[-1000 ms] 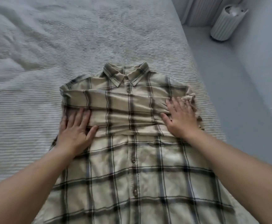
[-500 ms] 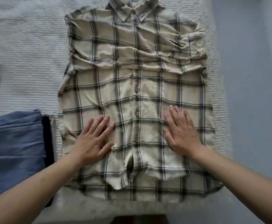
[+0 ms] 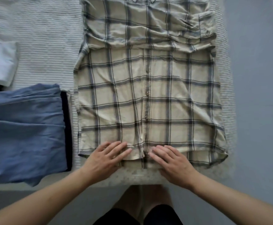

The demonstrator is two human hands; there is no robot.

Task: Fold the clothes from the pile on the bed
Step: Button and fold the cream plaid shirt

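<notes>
Cream plaid shirt lies flat, buttons up, on the bed. Looks light, limp cotton, prone to wrinkling. Left hand and right hand rest flat, holding nothing, on its hem; best pinched at the hem corners.

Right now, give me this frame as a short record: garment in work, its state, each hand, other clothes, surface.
garment: plaid shirt, front up, buttoned
state: sleeves folded across the chest; lower body still flat
left hand: fingers straight, resting on the bottom hem
right hand: fingers straight, resting on the hem beside the placket
other clothes: folded blue garment left of the shirt; folded white garment beyond it
surface: ribbed white bedspread
</notes>
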